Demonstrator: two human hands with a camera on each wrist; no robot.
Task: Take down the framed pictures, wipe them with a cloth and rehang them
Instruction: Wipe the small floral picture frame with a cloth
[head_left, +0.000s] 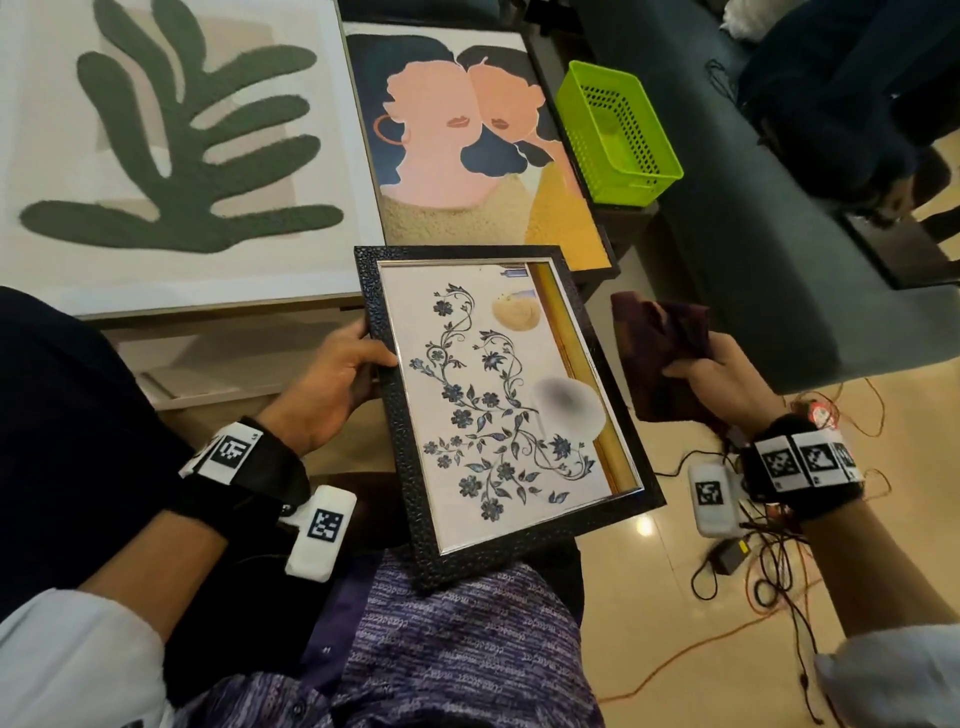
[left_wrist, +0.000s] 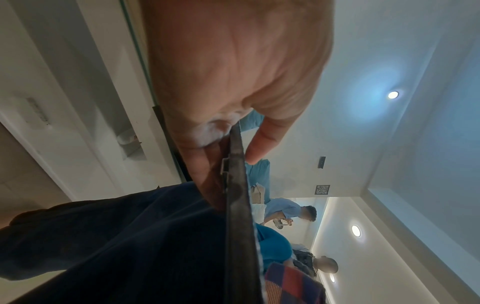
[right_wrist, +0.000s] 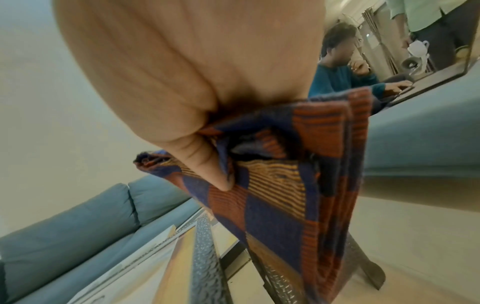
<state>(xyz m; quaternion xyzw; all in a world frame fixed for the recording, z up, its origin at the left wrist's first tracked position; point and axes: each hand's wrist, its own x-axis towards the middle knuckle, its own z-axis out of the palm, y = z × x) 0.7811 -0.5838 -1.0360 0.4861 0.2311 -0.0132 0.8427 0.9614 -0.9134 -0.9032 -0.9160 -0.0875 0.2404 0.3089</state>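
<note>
Framed pictures: three. Leaf picture at table's left end, two-faces picture at its right end, floral picture off table's near edge. Cloths: one, checked cloth. Baskets: one, green basket, beside table's right edge. Hands: two, left hand, right hand.

Seated, the person wore a purple-and-white patterned shirt over dark trousers, with white sleeves pushed up both forearms. Each wrist carried a black strap bearing white tags printed with black square codes, and a white box with its own code hung from each strap. Thin red and black wires trailed from the right wrist's band.
</note>
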